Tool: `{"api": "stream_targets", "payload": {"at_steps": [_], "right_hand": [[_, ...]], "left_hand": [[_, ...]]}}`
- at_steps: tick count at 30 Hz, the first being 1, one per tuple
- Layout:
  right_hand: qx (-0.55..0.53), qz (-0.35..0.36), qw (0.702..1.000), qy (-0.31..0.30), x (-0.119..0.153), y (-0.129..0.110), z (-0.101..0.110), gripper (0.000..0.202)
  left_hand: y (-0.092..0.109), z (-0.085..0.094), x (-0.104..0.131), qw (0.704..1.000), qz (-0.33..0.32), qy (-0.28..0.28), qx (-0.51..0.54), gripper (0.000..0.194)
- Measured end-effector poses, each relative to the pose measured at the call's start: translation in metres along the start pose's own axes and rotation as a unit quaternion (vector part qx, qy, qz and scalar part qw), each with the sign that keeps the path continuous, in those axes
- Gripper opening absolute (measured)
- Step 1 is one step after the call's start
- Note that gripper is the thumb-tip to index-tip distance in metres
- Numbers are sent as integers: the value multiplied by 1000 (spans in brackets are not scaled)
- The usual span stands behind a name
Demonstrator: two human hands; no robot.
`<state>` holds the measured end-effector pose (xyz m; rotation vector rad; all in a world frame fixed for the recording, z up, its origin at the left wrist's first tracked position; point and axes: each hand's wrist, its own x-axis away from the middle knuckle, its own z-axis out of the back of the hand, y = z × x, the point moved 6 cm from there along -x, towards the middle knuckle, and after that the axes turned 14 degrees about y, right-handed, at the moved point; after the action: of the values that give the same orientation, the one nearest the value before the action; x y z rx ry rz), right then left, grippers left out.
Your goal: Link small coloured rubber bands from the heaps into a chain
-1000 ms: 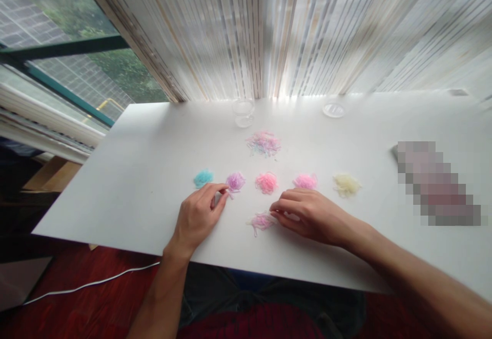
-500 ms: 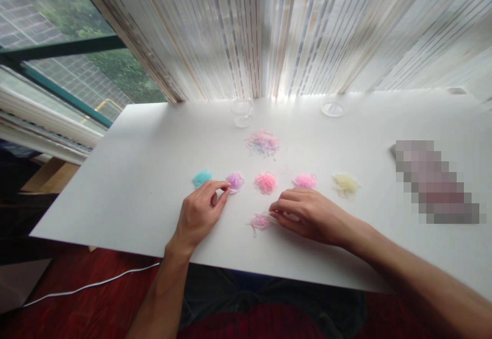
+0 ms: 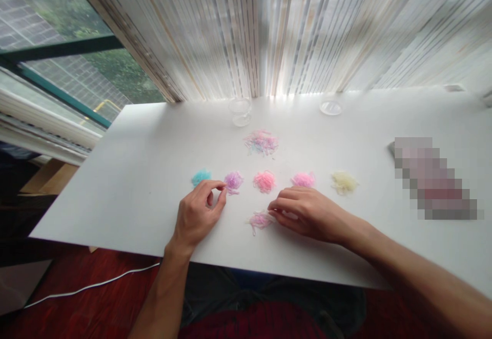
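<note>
Thumb and index of the left hand (image 3: 198, 215) meet or nearly meet beside the purple pile (image 3: 233, 180); the right hand (image 3: 311, 213) bunches its fingers against the nearest, mixed pink pile (image 3: 259, 219). Whether either pinch holds a strand (they are very thin) cannot be told. A careless sweep of the knuckles could scatter the bright pink pile (image 3: 303, 178) or blue pile (image 3: 201, 177) across the bench (image 3: 115, 175), since both lie so close. The hands partly cover those two; farther right, a pixelated object (image 3: 434, 180) is unreadable.
</note>
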<state>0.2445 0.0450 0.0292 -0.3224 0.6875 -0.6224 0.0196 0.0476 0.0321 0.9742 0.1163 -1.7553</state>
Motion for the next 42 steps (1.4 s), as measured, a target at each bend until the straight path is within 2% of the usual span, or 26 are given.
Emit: {"api": "stream_targets", "payload": {"at_steps": [8, 15, 24, 27, 30, 32, 35, 37, 42], "right_hand": [[-4, 0, 1000, -1, 0, 0, -1, 23], [1, -1, 1000, 2, -1, 1, 0, 24], [-2, 0, 1000, 1, -1, 0, 1, 26], [-1, -1, 1000, 1, -2, 0, 2, 26], [-1, -1, 1000, 1, -1, 0, 2, 24], [-2, 0, 1000, 1, -1, 0, 1, 23], [-3, -1, 1000, 1, 1, 1, -1, 22], [-4, -4, 1000, 1, 1, 2, -2, 20], [-20, -9, 1000, -9, 3, 2, -4, 16]], "left_hand": [[-2, -2, 12, 998, 29, -41, -49, 11], [2, -11, 9, 993, 79, -5, -92, 15], [0, -14, 7, 994, 70, 13, -86, 15], [2, -10, 8, 995, 55, 27, -73, 15], [13, -2, 8, 999, 26, 38, -17, 9], [24, 0, 10, 999, 11, 2, 45, 8], [42, -5, 18, 986, -4, -113, 122, 15], [49, -10, 25, 978, -5, -164, 128, 18], [50, -17, 35, 980, -5, -178, 92, 16]]}}
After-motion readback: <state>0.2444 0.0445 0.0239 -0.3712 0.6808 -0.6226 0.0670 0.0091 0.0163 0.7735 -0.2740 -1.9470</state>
